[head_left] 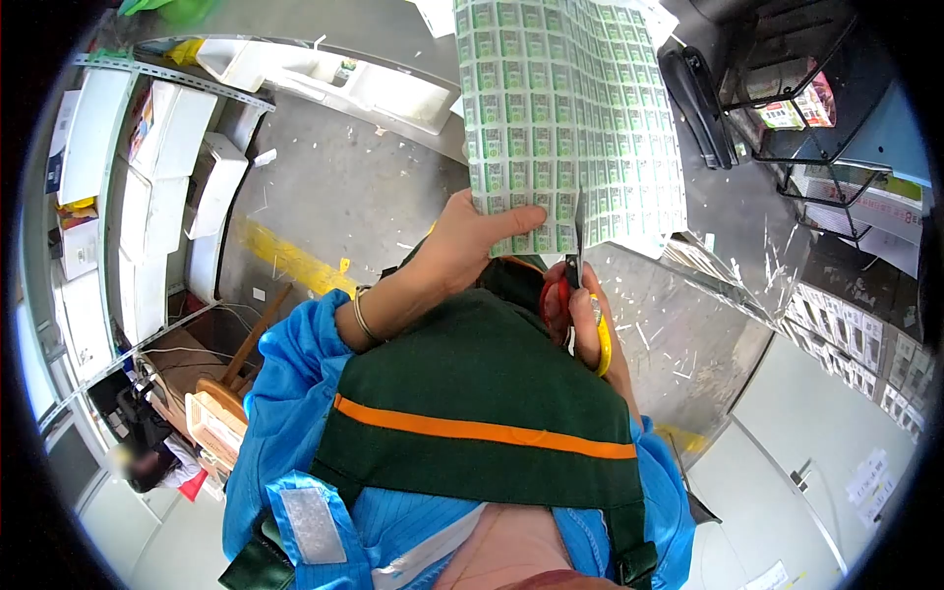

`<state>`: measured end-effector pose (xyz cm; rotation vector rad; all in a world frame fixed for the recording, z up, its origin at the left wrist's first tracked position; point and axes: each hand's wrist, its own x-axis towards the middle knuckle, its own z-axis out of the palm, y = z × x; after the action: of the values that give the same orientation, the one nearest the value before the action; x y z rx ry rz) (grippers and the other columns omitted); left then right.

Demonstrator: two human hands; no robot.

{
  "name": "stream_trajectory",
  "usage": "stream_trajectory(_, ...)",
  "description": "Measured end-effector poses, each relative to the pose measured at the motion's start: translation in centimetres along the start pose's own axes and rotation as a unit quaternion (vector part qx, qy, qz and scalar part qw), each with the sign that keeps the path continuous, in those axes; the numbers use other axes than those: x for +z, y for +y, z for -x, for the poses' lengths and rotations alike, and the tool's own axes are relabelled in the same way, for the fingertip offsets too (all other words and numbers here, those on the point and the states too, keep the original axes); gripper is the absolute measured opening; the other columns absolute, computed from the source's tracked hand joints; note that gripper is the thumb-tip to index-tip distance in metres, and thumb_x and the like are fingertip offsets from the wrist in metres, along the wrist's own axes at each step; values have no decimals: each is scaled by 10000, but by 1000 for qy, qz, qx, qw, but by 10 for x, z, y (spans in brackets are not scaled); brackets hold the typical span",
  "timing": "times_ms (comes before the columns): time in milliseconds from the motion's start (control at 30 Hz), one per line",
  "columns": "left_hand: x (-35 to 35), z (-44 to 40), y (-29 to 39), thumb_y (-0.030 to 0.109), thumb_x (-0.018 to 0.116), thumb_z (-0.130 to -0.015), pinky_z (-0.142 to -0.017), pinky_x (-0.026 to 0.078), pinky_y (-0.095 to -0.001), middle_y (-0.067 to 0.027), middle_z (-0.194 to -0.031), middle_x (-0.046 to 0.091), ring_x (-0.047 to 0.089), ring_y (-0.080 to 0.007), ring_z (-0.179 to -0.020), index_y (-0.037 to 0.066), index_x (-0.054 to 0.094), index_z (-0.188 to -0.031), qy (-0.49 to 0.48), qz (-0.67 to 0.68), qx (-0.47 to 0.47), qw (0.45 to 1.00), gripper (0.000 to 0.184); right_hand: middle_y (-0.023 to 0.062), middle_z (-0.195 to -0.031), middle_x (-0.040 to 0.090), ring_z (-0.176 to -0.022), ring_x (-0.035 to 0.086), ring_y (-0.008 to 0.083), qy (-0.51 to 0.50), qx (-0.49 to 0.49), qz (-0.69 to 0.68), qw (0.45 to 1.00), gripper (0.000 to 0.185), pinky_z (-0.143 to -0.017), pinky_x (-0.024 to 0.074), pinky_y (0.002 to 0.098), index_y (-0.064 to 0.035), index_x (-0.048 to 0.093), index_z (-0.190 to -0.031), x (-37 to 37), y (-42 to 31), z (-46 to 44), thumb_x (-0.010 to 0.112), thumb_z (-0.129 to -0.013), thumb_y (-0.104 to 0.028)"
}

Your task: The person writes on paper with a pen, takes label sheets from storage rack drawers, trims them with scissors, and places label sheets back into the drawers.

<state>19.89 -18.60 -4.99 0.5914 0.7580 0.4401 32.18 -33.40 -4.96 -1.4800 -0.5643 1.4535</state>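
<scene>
My left hand (pixel 477 234) is closed on the lower left corner of a sheet of labels (pixel 531 108), its thumb lying flat on the front. Rows of small green and grey printed labels cover the sheet, which bends slightly along its length. In my right hand (pixel 588 329) is a pair of scissors (pixel 578 231) with one red and one yellow handle loop. The scissor blades point up and lie at the sheet's lower edge, between two columns of labels. How far the blades are apart I cannot tell.
A black wire rack (pixel 801 118) with papers stands at the right, near a black stapler-like object (pixel 698 103). White bins (pixel 152 187) line a shelf at the left. Paper scraps litter the grey floor (pixel 344 187). Another person (pixel 147 467) is at the far lower left.
</scene>
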Motion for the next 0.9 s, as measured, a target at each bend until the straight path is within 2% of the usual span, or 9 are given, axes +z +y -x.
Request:
stream_trajectory(100, -2, 0, 0, 51, 642, -791, -880, 467, -334, -126, -1103, 592, 580, -212, -987, -16, 532, -1140, -6, -2, -9, 1000, 373, -17, -686, 451, -561, 401, 59, 3, 1, -12, 1000, 578, -478, 315, 186, -56, 444, -1078, 3, -1, 0, 435, -834, -581)
stream_trajectory(467, 0, -1, -10, 63, 656, -788, -855, 472, -321, -116, -1083, 606, 591, -193, -963, 1, 551, -1120, -4, 40, -4, 999, 353, 3, -739, 480, -577, 433, 76, -8, 2, -16, 1000, 633, -490, 357, 200, -56, 425, -1107, 2, 0, -1, 422, -821, -620)
stream_trajectory(767, 1, 1, -7, 57, 652, -789, -857, 471, -322, -116, -1087, 605, 589, -194, -971, 1, 554, -1117, -2, 23, -6, 1000, 346, 20, -657, 460, -515, 442, 90, 3, -16, -33, 999, 642, -406, 362, 211, -37, 427, -1063, -1, 20, -8, 388, -828, -633)
stream_trajectory(900, -1, 1, -8, 60, 649, -792, -863, 467, -323, -125, -1102, 596, 582, -200, -985, -5, 551, -1119, -7, 20, -6, 1000, 348, 14, -668, 479, -545, 450, 86, 45, -19, -26, 998, 607, -450, 369, 205, -30, 435, -1069, 2, 21, -7, 379, -853, -595)
